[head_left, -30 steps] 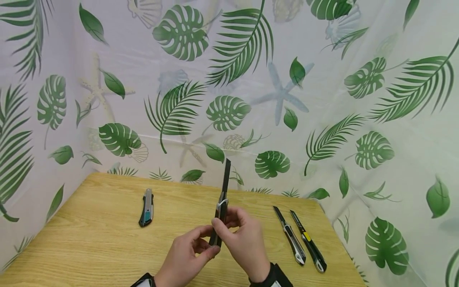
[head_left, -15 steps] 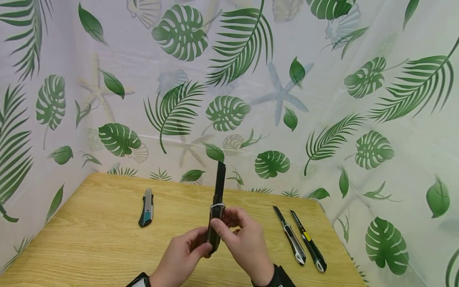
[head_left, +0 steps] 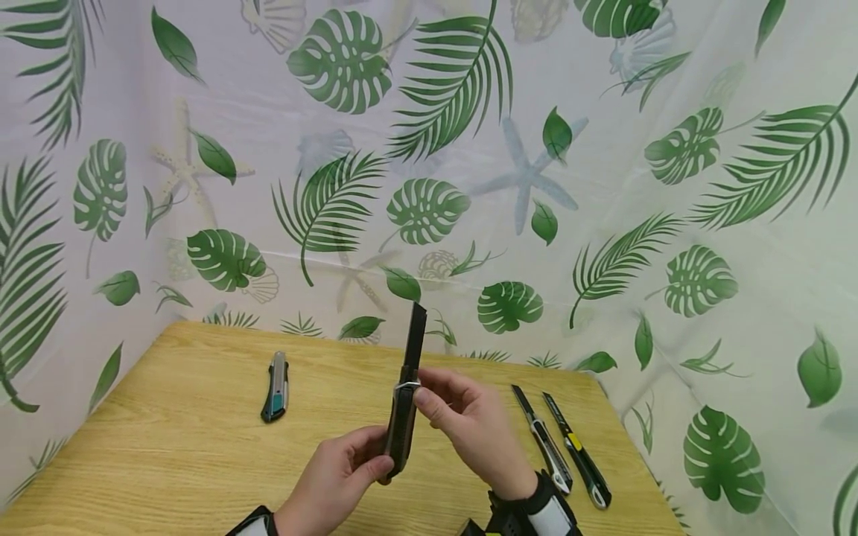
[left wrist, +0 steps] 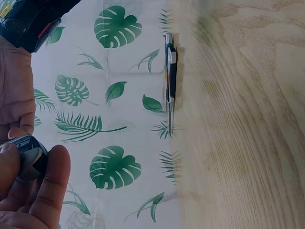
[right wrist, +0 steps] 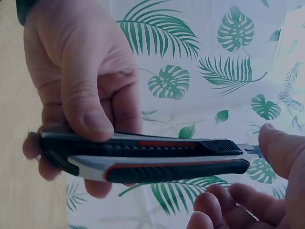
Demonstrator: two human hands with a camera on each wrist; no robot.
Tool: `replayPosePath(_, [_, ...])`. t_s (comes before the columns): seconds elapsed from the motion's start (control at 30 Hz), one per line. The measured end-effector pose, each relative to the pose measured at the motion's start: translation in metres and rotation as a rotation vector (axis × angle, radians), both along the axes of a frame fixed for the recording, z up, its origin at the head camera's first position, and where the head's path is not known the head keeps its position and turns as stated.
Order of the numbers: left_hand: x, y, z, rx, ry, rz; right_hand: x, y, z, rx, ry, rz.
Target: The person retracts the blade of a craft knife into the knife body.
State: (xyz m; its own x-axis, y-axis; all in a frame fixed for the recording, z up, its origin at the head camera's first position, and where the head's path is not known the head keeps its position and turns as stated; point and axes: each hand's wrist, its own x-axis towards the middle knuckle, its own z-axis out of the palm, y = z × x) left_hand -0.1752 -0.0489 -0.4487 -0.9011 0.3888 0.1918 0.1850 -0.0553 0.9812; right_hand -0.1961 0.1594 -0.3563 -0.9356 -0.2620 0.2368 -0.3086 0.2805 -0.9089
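A dark box cutter with silver and red trim [right wrist: 171,169] stands upright, its wide black blade [head_left: 416,327] pointing up. My left hand [head_left: 338,469] grips the butt end of the handle between thumb and fingers. Beside the collar at the blade's base is my right hand [head_left: 479,428], thumb and fingers spread apart around the front end. In the right wrist view my right thumb [right wrist: 283,150] overlaps the blade, and the right fingers sit below the handle with a gap. The left wrist view shows the handle's end cap [left wrist: 32,160] held in my left fingers.
On the wooden table [head_left: 167,447], a grey-and-teal box cutter [head_left: 275,391] lies at left. At right lie a silver-and-black one [head_left: 551,454] and a dark green one with a yellow slider [head_left: 586,465]. A leaf-print sheet [head_left: 442,134] hangs behind the table.
The right hand has shifted up and right, its thumb moving off the handle to the collar. The box cutter has turned slightly, now showing the blade's broad side. The left hand keeps its hold.
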Motion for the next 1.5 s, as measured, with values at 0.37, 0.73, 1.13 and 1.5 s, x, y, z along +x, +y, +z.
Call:
replayPosePath(0.37, [-0.002, -0.002, 0.001, -0.009, -0.008, -0.067, -0.003, -0.002, -0.003, 0.032, -0.036, 0.006])
replayPosePath(0.73, [-0.010, -0.012, -0.010, 0.293, -0.315, -0.452, -0.003, -0.002, -0.004, -0.045, -0.052, 0.007])
replayPosePath(1.13, [-0.007, -0.013, -0.007, 0.297, -0.293, -0.425, -0.001, -0.005, -0.003, -0.023, -0.053, 0.029])
replayPosePath(1.5, [-0.005, -0.014, -0.007, 0.276, -0.270, -0.391, 0.000, -0.007, -0.005, -0.039, -0.079, 0.052])
